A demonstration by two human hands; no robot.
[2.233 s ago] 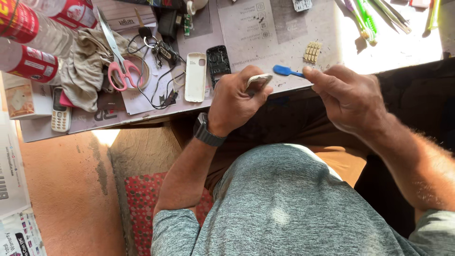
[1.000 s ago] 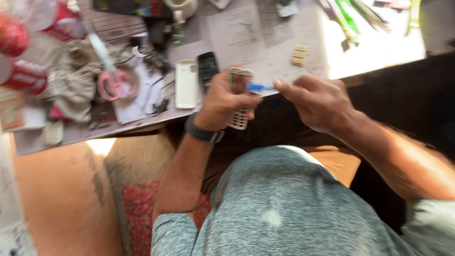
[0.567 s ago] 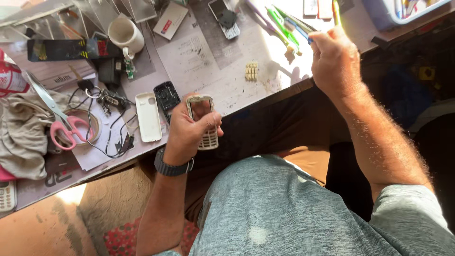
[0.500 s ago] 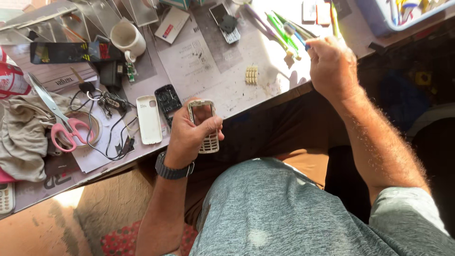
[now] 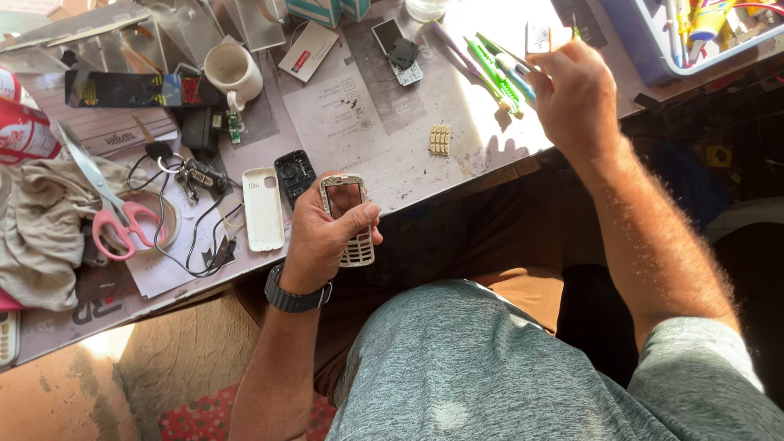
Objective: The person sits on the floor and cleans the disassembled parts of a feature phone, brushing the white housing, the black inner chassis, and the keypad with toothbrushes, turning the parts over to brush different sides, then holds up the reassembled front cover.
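Observation:
My left hand [image 5: 322,237] grips a silver phone front frame [image 5: 347,216] with an empty screen window and a keypad, held just off the table's near edge. A black watch sits on that wrist. My right hand [image 5: 572,90] is stretched to the far right of the table, fingers curled over a row of green and blue hand tools [image 5: 494,65]. A thin tool [image 5: 574,26] sticks up from its fingertips. A white back cover [image 5: 263,208] and a black phone body [image 5: 294,173] lie left of the frame. A small keypad strip [image 5: 440,140] lies between my hands.
Pink-handled scissors [image 5: 110,212], a grey cloth [image 5: 41,233], cables with keys [image 5: 192,180], a white mug [image 5: 233,72], another opened phone [image 5: 396,49] and a blue tray of tools [image 5: 694,33] crowd the table [image 5: 351,122]. My lap is below the edge.
My right hand has left the phone frame and reached up-right to the row of tools. My left hand has turned the frame face-up and held it lower. The view has shifted right.

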